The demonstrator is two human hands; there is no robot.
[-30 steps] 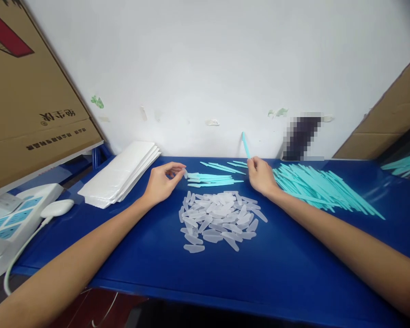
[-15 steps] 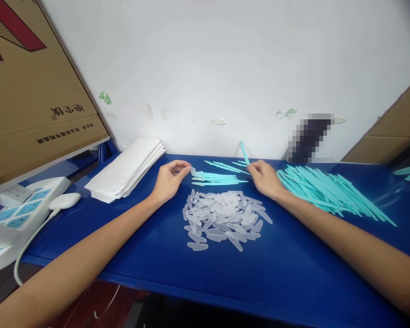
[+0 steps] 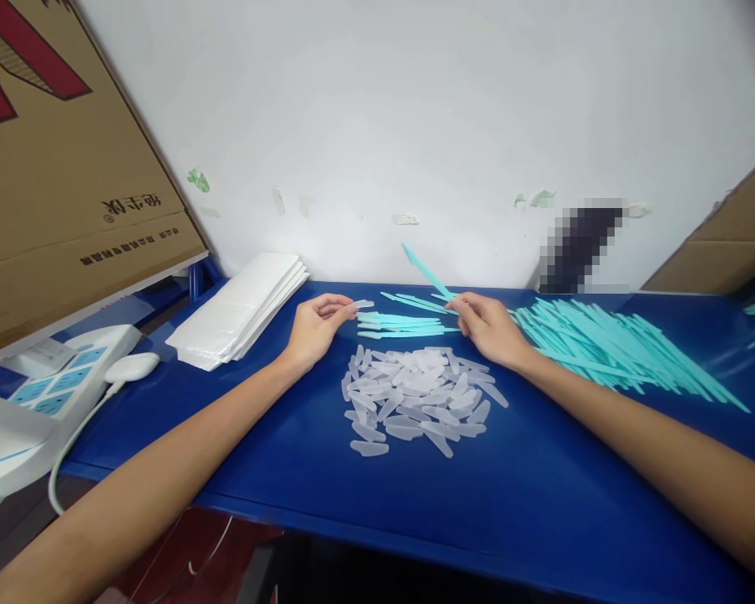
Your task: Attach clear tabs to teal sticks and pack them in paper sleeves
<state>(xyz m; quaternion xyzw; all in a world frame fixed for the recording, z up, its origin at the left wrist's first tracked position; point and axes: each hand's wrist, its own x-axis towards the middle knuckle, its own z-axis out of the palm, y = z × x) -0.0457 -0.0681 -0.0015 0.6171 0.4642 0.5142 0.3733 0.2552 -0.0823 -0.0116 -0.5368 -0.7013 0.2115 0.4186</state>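
Between the thumb and fingers of my left hand (image 3: 316,331) is a small translucent blade cap (image 3: 365,304), pointing right. My right hand (image 3: 489,330) pinches the handle end of a turquoise eyebrow razor (image 3: 424,268), its other end tilted up and to the left. The cap and the razor are apart. Just below and between my hands lie several turquoise razors (image 3: 406,323) in a row, with a few more razors (image 3: 408,300) behind them. Nearer to me spreads a loose heap of translucent caps (image 3: 415,398).
To the right lies a large pile of turquoise razors (image 3: 622,348) on the blue table (image 3: 478,503). White packets (image 3: 236,306) are stacked at left, beside a power strip (image 3: 69,377) with a white plug and cable. A cardboard box (image 3: 69,184) stands at far left, against the white wall (image 3: 377,126).
The razor in my right hand has swung from nearly upright to leaning left. The cap in my left hand now sticks out further to the right. The view has shifted slightly.
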